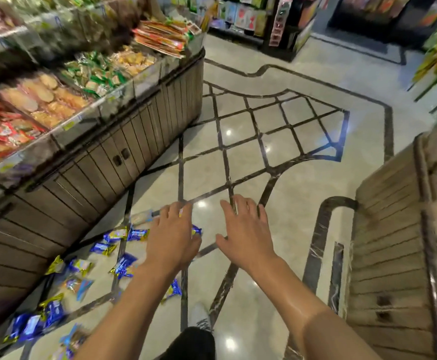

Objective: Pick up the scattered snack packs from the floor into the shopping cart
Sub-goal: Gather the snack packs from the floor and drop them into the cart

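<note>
Several blue and gold snack packs [124, 265] lie scattered on the shiny tiled floor at the lower left, beside the base of a display counter. My left hand [172, 236] reaches forward above them with fingers straight and holds nothing. My right hand [246, 229] is stretched out beside it, palm down, fingers spread and empty, over bare floor. One more pack [172, 291] lies under my left forearm. No shopping cart is in view.
A wood-panelled counter [124, 141] with bins of packed snacks runs along the left. Another wooden counter [391, 242] stands at the right. Shelves [285, 24] line the back. My shoe [199, 317] shows on the floor below.
</note>
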`<state>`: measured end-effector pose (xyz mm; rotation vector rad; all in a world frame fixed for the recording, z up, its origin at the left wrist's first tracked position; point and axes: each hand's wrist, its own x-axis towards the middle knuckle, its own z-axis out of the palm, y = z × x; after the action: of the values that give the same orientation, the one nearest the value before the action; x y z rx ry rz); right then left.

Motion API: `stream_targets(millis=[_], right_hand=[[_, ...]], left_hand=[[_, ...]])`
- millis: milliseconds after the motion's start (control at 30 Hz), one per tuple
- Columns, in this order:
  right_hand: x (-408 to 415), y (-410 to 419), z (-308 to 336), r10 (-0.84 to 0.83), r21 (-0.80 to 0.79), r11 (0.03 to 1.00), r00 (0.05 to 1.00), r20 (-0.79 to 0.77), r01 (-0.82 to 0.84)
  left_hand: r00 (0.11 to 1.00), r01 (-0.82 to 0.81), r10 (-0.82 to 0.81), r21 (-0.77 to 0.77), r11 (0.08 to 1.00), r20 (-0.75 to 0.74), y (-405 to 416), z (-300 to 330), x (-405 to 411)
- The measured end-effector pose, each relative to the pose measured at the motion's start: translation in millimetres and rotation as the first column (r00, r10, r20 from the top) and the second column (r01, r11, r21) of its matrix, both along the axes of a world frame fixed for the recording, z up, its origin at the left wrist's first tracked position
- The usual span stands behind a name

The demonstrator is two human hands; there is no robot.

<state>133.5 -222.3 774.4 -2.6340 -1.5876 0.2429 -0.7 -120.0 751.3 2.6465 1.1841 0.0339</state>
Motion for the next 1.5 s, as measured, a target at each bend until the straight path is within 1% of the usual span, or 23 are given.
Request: stream_targets(millis=[133, 267, 367, 467, 533, 667, 833, 1000, 1067, 1233, 1367, 1500], right_hand=[[56, 43, 4, 0.04, -0.017, 0.999, 0.999, -0.026, -0.041], [112, 77, 4, 0.072, 0.007, 0.997, 0.997, -0.027, -0.072], [152, 102, 1, 0.126, 0.004, 0.992, 0.992, -0.026, -0.126], [206, 126, -8, 0.211, -0.006, 0.977, 0.974, -0.08, -0.212], [240, 142, -10, 0.285, -0.004, 0.958, 0.953, -0.099, -0.287], [296, 171, -4, 0.43, -0.019, 0.901, 0.898, -0.097, -0.434], [344, 218, 6, 0.562, -0.033, 0.824, 0.823, -0.079, -0.566], [355, 279, -1, 0.678, -0.062, 0.727, 0.729, -0.097, -0.684], [350, 305, -9, 0.726, -0.092, 0.676, 0.682, -0.094, -0.732], [331, 360, -28, 0.832, -0.158, 0.522, 0.541, -0.125, -0.838], [315, 398, -36, 0.886, -0.141, 0.417, 0.436, -0.158, -0.898], [305, 429, -47, 0.922, -0.146, 0.298, 0.324, -0.212, -0.943]], left_hand=[[1.0, -0.024, 0.024, -0.004, 1.0, 0.003, 41, 4, 56], [0.998, -0.066, 0.066, 0.012, 0.998, -0.009, 79, 9, 106], [0.991, -0.136, 0.136, 0.009, 0.991, -0.01, 97, 6, 138], [0.98, -0.194, 0.194, 0.01, 0.981, -0.044, 106, -2, 182], [0.969, -0.24, 0.24, 0.019, 0.971, -0.059, 106, -5, 209], [0.922, -0.38, 0.381, 0.025, 0.924, -0.071, 104, -5, 258], [0.86, -0.503, 0.502, 0.008, 0.864, -0.096, 118, -2, 299], [0.775, -0.627, 0.626, 0.018, 0.778, -0.088, 156, -12, 313], [0.729, -0.681, 0.678, -0.007, 0.732, -0.093, 173, -20, 310], [0.576, -0.818, 0.807, -0.084, 0.57, -0.132, 202, -36, 293], [0.461, -0.886, 0.876, -0.121, 0.447, -0.142, 221, -40, 287], [0.378, -0.924, 0.911, -0.12, 0.362, -0.165, 241, -41, 287]])
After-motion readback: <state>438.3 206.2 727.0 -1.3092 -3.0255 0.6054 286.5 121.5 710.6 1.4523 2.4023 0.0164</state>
